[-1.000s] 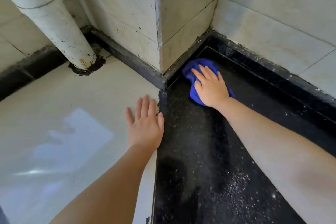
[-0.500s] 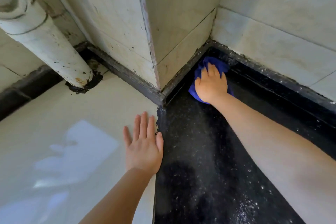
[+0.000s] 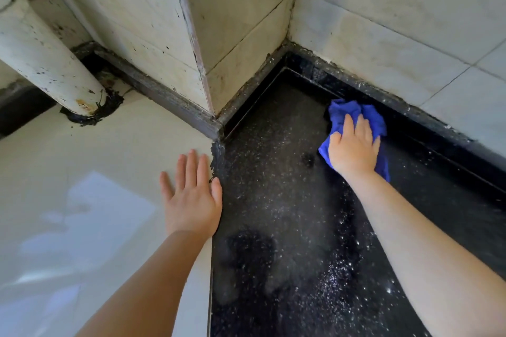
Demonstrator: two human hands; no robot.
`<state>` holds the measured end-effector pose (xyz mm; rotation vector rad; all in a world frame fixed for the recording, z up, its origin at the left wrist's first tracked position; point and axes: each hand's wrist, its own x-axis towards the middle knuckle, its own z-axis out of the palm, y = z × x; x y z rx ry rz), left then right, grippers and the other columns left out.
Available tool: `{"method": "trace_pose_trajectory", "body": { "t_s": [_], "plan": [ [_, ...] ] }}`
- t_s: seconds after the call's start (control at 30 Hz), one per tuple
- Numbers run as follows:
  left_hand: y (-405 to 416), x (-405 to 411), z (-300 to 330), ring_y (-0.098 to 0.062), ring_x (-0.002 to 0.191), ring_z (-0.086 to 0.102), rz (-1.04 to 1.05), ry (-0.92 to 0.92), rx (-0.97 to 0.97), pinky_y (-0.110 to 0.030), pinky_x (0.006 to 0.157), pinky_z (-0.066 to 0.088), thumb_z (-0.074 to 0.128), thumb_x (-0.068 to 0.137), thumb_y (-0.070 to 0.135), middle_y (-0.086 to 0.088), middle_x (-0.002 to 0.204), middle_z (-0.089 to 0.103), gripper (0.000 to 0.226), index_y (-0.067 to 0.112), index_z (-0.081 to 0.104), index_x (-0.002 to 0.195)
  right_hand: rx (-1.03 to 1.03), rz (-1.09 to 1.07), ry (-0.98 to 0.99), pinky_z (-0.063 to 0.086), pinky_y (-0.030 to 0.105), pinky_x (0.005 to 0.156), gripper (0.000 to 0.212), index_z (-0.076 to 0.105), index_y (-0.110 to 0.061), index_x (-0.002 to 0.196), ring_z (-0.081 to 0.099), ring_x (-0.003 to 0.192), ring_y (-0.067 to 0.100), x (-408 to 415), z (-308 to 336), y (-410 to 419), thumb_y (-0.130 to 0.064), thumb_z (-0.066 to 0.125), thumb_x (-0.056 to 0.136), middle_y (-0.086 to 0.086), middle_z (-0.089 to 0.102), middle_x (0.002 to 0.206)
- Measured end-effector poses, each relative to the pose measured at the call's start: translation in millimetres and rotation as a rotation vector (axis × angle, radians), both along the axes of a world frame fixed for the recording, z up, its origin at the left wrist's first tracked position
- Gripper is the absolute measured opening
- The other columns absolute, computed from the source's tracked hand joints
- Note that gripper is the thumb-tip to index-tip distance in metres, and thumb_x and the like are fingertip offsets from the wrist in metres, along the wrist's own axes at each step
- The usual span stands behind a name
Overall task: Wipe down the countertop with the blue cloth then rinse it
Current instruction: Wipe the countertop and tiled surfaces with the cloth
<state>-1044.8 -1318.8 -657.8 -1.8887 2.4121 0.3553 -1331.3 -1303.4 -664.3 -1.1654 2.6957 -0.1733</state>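
Note:
The blue cloth (image 3: 345,113) lies bunched on the black speckled countertop (image 3: 276,200), close to the raised black back edge. My right hand (image 3: 353,145) presses flat on top of the cloth and covers its middle; blue shows beyond the fingers and at both sides. My left hand (image 3: 191,197) rests palm down, fingers spread, on the pale glossy surface (image 3: 90,200), its thumb along the seam with the black counter. It holds nothing.
A tiled column corner (image 3: 191,49) juts out between the two surfaces. A white pipe (image 3: 46,63) runs down into the pale surface at the left, ringed by black sealant. Tiled walls (image 3: 397,35) close off the back right behind a black upstand.
My right hand has slid the cloth out of the inner corner by the column and rightwards along the back edge. My left hand has stayed in place.

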Motion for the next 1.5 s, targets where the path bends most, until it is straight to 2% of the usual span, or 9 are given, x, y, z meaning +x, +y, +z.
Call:
{"method": "trace_pose_trajectory", "body": {
  "t_s": [0.3, 0.4, 0.53, 0.7, 0.83, 1.03, 1.23, 1.33, 1.5],
  "plan": [
    [0, 0, -3, -0.014, 0.144, -0.010, 0.032, 0.029, -0.030, -0.045, 0.116, -0.007, 0.014, 0.097, 0.037, 0.002, 0.158, -0.003, 0.054, 0.024, 0.007, 0.149, -0.079, 0.982, 0.015, 0.023, 0.043, 0.108, 0.052, 0.049, -0.025, 0.134, 0.044, 0.131, 0.022, 80, -2, 48, -0.033, 0.036, 0.085, 0.003, 0.047, 0.143],
    [0, 0, -5, -0.013, 0.143, -0.014, 0.012, 0.014, -0.026, -0.044, 0.115, -0.010, 0.007, 0.096, 0.040, 0.003, 0.158, -0.007, 0.055, 0.024, 0.001, 0.149, -0.032, 0.690, 0.173, 0.036, 0.050, 0.102, 0.056, 0.048, -0.015, 0.135, 0.045, 0.128, 0.031, -21, 0, -6, -0.033, 0.028, 0.086, 0.015, 0.045, 0.142],
    [1, 0, -4, -0.014, 0.144, -0.013, 0.005, 0.014, -0.024, -0.044, 0.115, -0.011, 0.009, 0.097, 0.039, 0.002, 0.158, -0.006, 0.055, 0.023, 0.001, 0.149, 0.033, 0.390, -0.002, 0.006, 0.046, 0.115, 0.054, 0.024, -0.024, 0.147, 0.013, 0.144, 0.020, -8, 0, -1, -0.036, 0.025, 0.095, 0.004, 0.016, 0.157],
    [1, -1, -2, -0.015, 0.144, -0.006, 0.033, 0.045, -0.029, -0.045, 0.115, -0.005, 0.021, 0.098, 0.033, 0.001, 0.158, 0.002, 0.053, 0.021, 0.011, 0.149, -0.145, 0.949, -0.043, 0.015, 0.047, 0.113, 0.055, 0.041, -0.029, 0.139, 0.028, 0.139, 0.020, 134, -1, 129, -0.042, 0.039, 0.085, 0.002, 0.038, 0.149],
    [0, -2, -3, -0.016, 0.144, -0.004, 0.029, 0.034, -0.037, -0.046, 0.115, -0.003, 0.022, 0.098, 0.032, 0.000, 0.158, 0.004, 0.053, 0.020, 0.013, 0.149, -0.101, 1.207, -0.013, 0.016, 0.044, 0.112, 0.050, 0.044, -0.029, 0.136, 0.033, 0.137, 0.019, 75, 2, 87, -0.035, 0.037, 0.087, -0.001, 0.038, 0.148],
    [0, -1, -6, -0.015, 0.144, -0.007, 0.008, 0.015, -0.051, -0.045, 0.115, -0.007, 0.015, 0.098, 0.035, 0.000, 0.158, 0.000, 0.053, 0.021, 0.008, 0.148, 0.036, 0.625, 0.087, 0.020, 0.044, 0.113, 0.066, 0.032, -0.022, 0.145, 0.024, 0.142, 0.026, -104, -1, 35, -0.044, 0.015, 0.085, 0.010, 0.028, 0.153],
    [2, 0, -4, -0.016, 0.144, -0.006, 0.004, 0.025, -0.037, -0.046, 0.115, -0.007, 0.015, 0.098, 0.035, -0.001, 0.158, 0.001, 0.053, 0.019, 0.009, 0.149, -0.005, 0.286, 0.054, 0.007, 0.044, 0.116, 0.061, 0.025, -0.022, 0.147, 0.013, 0.144, 0.019, -42, -7, 82, -0.036, 0.016, 0.089, 0.003, 0.017, 0.157],
    [1, 0, -4, -0.017, 0.144, -0.007, -0.008, 0.006, -0.038, -0.046, 0.116, -0.007, 0.013, 0.098, 0.036, -0.001, 0.158, 0.000, 0.053, 0.020, 0.007, 0.149, -0.088, 0.612, 0.029, 0.022, 0.050, 0.111, 0.061, 0.042, -0.021, 0.140, 0.034, 0.137, 0.024, 54, -6, 115, -0.035, 0.025, 0.083, 0.006, 0.038, 0.148],
    [1, -1, -3, -0.017, 0.145, -0.005, 0.002, 0.010, -0.039, -0.046, 0.116, -0.006, 0.016, 0.099, 0.035, -0.001, 0.158, 0.002, 0.053, 0.019, 0.010, 0.149, 0.001, 1.153, -0.076, 0.000, 0.037, 0.115, 0.055, 0.035, -0.031, 0.142, 0.019, 0.142, 0.013, 46, 8, 105, -0.028, 0.030, 0.087, -0.006, 0.027, 0.154]
  ]
}}
